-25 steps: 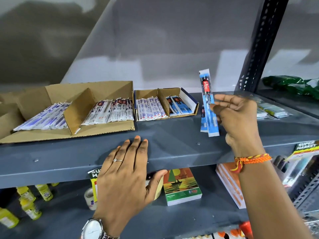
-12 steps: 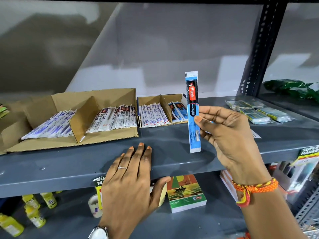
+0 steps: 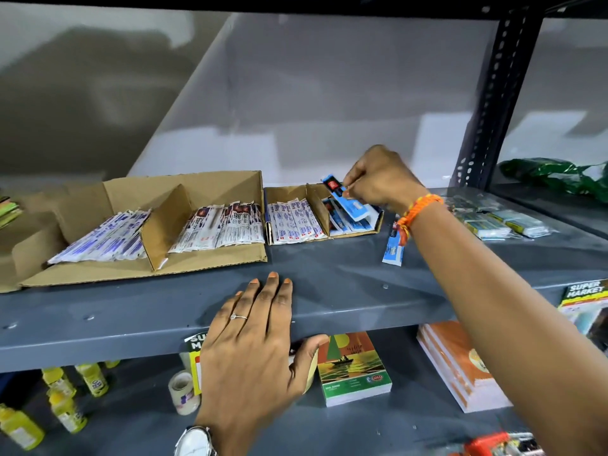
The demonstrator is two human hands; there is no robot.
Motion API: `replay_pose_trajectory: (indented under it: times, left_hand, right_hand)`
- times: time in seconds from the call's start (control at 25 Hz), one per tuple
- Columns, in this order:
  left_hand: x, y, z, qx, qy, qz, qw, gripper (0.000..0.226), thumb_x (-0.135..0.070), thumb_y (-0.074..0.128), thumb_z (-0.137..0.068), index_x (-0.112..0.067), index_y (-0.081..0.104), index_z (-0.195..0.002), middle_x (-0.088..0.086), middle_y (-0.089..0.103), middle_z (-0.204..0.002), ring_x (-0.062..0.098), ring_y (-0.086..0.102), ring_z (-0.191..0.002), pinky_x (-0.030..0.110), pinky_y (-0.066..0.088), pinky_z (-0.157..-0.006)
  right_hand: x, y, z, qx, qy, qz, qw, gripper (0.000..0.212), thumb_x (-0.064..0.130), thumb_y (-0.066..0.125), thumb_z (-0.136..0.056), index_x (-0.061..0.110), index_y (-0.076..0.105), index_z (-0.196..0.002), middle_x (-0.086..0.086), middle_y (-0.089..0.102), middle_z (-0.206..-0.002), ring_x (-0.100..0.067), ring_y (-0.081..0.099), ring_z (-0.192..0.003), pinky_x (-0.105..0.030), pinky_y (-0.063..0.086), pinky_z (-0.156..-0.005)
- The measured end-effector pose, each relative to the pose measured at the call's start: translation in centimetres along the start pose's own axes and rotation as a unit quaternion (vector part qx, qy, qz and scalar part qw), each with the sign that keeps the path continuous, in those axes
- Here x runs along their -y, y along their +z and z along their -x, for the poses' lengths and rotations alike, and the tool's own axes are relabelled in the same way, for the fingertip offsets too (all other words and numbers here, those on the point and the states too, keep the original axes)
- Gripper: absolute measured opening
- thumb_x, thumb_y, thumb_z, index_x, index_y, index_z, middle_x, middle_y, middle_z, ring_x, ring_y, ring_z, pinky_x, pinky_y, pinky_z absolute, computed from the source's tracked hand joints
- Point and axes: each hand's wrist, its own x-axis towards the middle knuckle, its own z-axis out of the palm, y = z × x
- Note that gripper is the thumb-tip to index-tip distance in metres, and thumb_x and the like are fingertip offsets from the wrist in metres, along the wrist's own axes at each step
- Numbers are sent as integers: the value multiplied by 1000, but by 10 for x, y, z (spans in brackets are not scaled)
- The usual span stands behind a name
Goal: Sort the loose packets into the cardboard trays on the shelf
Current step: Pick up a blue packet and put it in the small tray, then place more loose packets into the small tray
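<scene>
Head view: your right hand (image 3: 378, 181) pinches the blue packet (image 3: 342, 200) — lay it flat under your fingertips, beside its matching packets; left hand (image 3: 253, 343) rests flat, ungrasping.

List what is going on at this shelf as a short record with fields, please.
right hand: holding a blue packet over the right compartment of the small tray
left hand: flat on the shelf edge, holding nothing
loose packet: on the shelf by the right wrist, outside the trays
large tray: two compartments, both with white packets
</scene>
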Motion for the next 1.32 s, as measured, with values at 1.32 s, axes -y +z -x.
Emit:
replay_pose_trajectory:
  times: [1.32]
  left_hand:
    - [2, 4, 2, -12, 3, -1, 1000, 73, -66, 44, -95, -8, 64, -134, 12, 66, -138, 32, 64, -125, 43, 40, -107]
  right_hand:
    - [-56, -1, 81, -96, 42, 228, 968, 38, 29, 74, -84, -3, 60, -99, -28, 65, -107, -42, 59, -104, -37, 45, -80]
